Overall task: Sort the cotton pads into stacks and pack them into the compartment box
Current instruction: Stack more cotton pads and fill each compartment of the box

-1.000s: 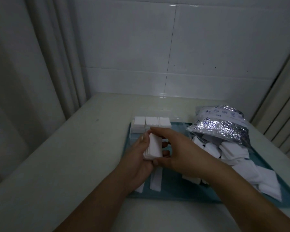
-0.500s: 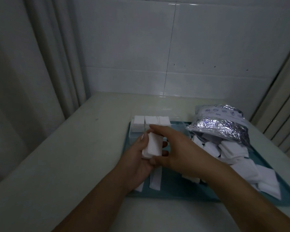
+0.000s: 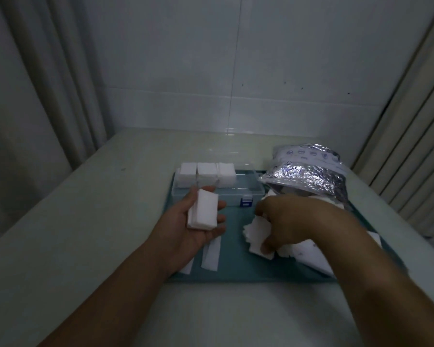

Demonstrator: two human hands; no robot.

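My left hand [image 3: 198, 221] cradles a stack [image 3: 203, 212] mid-frame; my right hand [image 3: 283, 221] pinches loose pads [image 3: 257, 234]. A careless tug could topple the stack.

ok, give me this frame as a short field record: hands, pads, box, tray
left hand: palm up, holds a stack of cotton pads
right hand: grips loose pads from the pile on the tray
compartment box: clear, at the tray's far edge, three pad stacks in its left part
tray: teal, two pad strips near the left hand
foil bag: at the tray's far right
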